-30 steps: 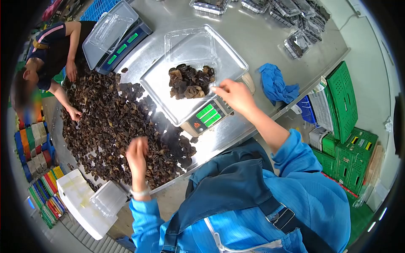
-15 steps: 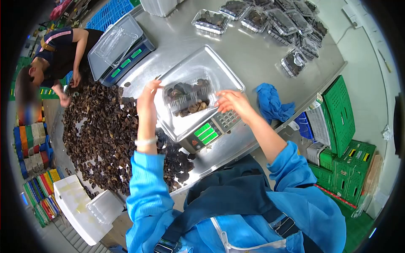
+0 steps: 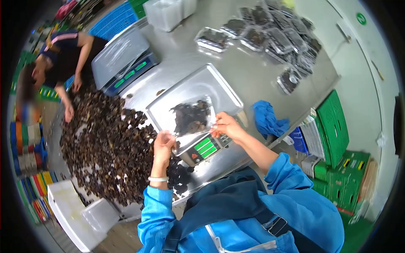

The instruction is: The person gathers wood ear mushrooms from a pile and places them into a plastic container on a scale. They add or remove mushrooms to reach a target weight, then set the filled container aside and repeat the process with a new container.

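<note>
A clear plastic box (image 3: 192,117) of dark, dried pieces that look like wood ear fungus sits on the metal pan (image 3: 221,90) of a weighing scale with green displays (image 3: 205,147). My right hand (image 3: 226,126) pinches the box's near right edge. At its near left corner, my left hand (image 3: 163,145) has its fingers curled in on the thin plastic, slightly blurred. Whether the lid is raised is hard to make out. Left of the scale spreads a large heap of the same dark pieces (image 3: 109,147).
Several filled boxes (image 3: 278,40) are piled at the far right of the steel table. A blue cloth (image 3: 268,119) lies near the right edge. A second scale (image 3: 124,63) and stacked empty boxes (image 3: 168,12) stand at the back. Another person's hand (image 3: 68,113) is over the heap.
Both hands have come down to the box's near edge, the left moving nearer to me and to the right. The other person's hand has shifted slightly over the heap.
</note>
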